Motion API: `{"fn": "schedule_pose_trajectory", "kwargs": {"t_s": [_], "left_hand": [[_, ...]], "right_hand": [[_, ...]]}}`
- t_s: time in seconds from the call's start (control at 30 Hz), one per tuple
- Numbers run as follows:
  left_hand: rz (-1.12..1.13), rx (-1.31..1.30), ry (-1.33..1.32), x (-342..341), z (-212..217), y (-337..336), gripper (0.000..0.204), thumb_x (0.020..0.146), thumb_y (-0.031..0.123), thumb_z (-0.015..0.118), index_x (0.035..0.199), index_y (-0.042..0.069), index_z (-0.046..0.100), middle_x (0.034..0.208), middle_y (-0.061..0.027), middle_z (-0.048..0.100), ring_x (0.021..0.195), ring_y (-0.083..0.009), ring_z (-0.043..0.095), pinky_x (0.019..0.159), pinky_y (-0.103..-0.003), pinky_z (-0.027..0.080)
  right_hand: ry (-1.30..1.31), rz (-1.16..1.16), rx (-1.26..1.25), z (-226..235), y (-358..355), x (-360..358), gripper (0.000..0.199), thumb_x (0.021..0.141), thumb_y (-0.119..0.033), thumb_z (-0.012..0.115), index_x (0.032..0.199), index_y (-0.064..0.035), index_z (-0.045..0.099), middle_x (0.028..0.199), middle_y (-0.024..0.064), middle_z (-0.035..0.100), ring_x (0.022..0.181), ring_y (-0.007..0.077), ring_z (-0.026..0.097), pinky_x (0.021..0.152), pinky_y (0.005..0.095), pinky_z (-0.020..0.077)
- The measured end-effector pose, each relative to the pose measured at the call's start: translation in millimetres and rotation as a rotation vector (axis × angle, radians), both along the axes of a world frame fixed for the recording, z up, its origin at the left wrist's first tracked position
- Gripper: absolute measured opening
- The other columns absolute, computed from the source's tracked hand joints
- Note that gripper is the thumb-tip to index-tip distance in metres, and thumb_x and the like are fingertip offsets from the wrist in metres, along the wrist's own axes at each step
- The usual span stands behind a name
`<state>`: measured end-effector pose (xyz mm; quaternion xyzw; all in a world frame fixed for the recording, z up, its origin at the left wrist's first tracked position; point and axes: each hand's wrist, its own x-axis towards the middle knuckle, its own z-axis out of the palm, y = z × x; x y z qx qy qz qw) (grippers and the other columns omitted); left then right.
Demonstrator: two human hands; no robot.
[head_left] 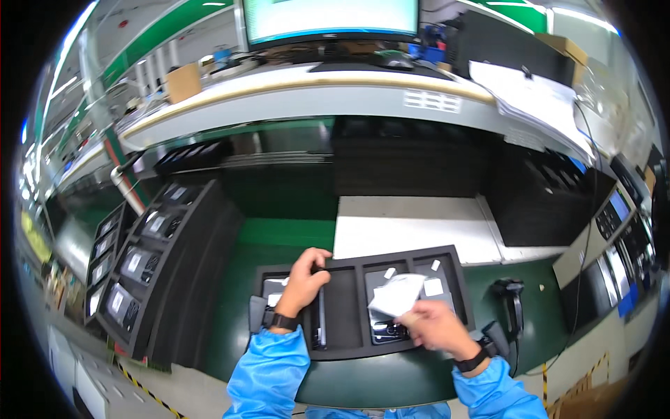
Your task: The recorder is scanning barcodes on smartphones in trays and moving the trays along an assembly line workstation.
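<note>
A black foam tray (349, 267) with several compartments lies on the green bench in front of me. My left hand (305, 281) grips a dark flat device standing on edge (320, 322) in the tray's left-middle slot. My right hand (434, 325) pinches a white sheet (396, 293) and holds it just above the device (388, 329) in the neighbouring compartment. Another device with a small white label (433, 287) lies in the right compartment, and one more (273, 288) in the far left. Both arms wear blue sleeves and dark wristbands.
A tilted black rack (143, 262) of trays holding bagged parts stands at my left. A white mat (408, 234) lies behind the tray. A black handheld scanner (511, 297) stands at the right. A monitor (331, 19), papers (534, 94) and boxes sit on the raised shelf.
</note>
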<state>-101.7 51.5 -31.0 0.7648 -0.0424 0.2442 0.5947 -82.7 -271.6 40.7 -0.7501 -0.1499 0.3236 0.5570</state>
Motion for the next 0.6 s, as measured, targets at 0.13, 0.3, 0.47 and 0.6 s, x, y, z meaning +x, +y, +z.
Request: {"fn": "schedule_pose_trajectory", "kwargs": {"t_s": [0.13,0.3,0.47,0.6], "left_hand": [[0.047,0.034,0.037,-8.8,-1.0,-3.5,0.026,0.075,0.003,0.066,0.096,0.005,0.05,0.115,-0.0122,0.065,0.105,-0.0231,0.058,0.097,-0.036,0.045],[0.249,0.329,0.133,-14.4,3.3,-17.6,0.045,0.075,0.023,0.072,0.114,0.005,0.058,0.11,-0.018,0.063,0.11,-0.0383,0.058,0.104,-0.045,0.042],[0.333,0.83,0.181,-7.6,16.2,-33.6,0.068,0.075,0.037,0.075,0.13,0.001,0.056,0.122,-0.0193,0.061,0.121,-0.0377,0.054,0.109,-0.049,0.037],[0.3,0.751,0.171,-3.6,20.0,-33.6,0.069,0.077,0.034,0.076,0.133,0.0,0.055,0.128,-0.0208,0.059,0.125,-0.0396,0.053,0.11,-0.049,0.037]], "right_hand": [[0.037,0.465,-0.221,-5.7,75.1,-12.8,0.022,0.097,-0.028,0.065,0.097,-0.0066,0.071,0.069,0.0046,0.065,0.051,0.0124,0.059,0.041,0.0281,0.0441],[-0.092,0.437,-0.286,-10.9,71.0,-19.9,0.032,0.095,-0.034,0.068,0.095,-0.003,0.072,0.074,0.0088,0.071,0.059,0.0156,0.065,0.055,0.0315,0.0517],[-0.583,-0.486,-0.13,-15.0,-52.1,13.0,0.025,0.086,-0.017,0.077,0.105,-0.0011,0.07,0.091,0.0114,0.071,0.084,0.0195,0.068,0.074,0.0349,0.0541],[-1.042,-0.951,-0.741,-44.2,-146.6,30.2,0.058,0.08,-0.02,0.078,0.132,-0.0035,0.06,0.119,0.0209,0.063,0.114,0.0397,0.058,0.103,0.0493,0.0448]]}}
